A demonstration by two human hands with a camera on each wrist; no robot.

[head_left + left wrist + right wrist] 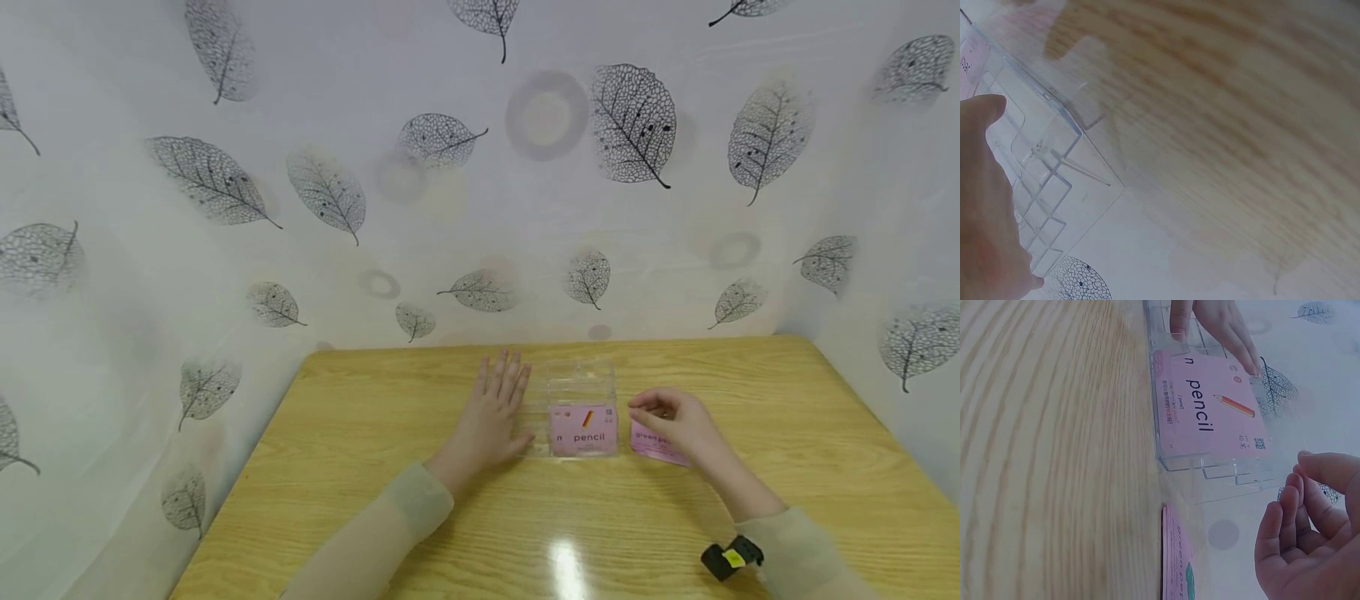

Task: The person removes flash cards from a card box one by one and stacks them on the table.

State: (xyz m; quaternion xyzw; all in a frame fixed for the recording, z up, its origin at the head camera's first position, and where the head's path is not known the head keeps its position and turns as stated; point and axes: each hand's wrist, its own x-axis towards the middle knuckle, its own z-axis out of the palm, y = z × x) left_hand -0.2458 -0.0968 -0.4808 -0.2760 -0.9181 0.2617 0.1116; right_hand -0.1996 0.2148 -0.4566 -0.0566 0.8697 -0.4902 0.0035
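Note:
A clear plastic tiered holder (582, 379) stands on the table, with a pink card printed "pencil" (583, 435) upright in its front right slot. My left hand (491, 414), fingers straight and a little spread, rests on the left part of the holder. In the left wrist view its thumb (985, 109) lies over the clear plastic. My right hand (678, 421) hovers just right of the holder, fingers loosely bent with the thumb close to the index fingertip. Nothing shows between them. Below it lies a small stack of pink cards, the top one reading "green pe..." (1179, 562).
The wood-grain table (360, 417) meets a white sheet with leaf prints (633, 125) at its back and sides. A black device with a yellow mark (731, 558) is strapped at the right wrist. Light reflects off the table's front.

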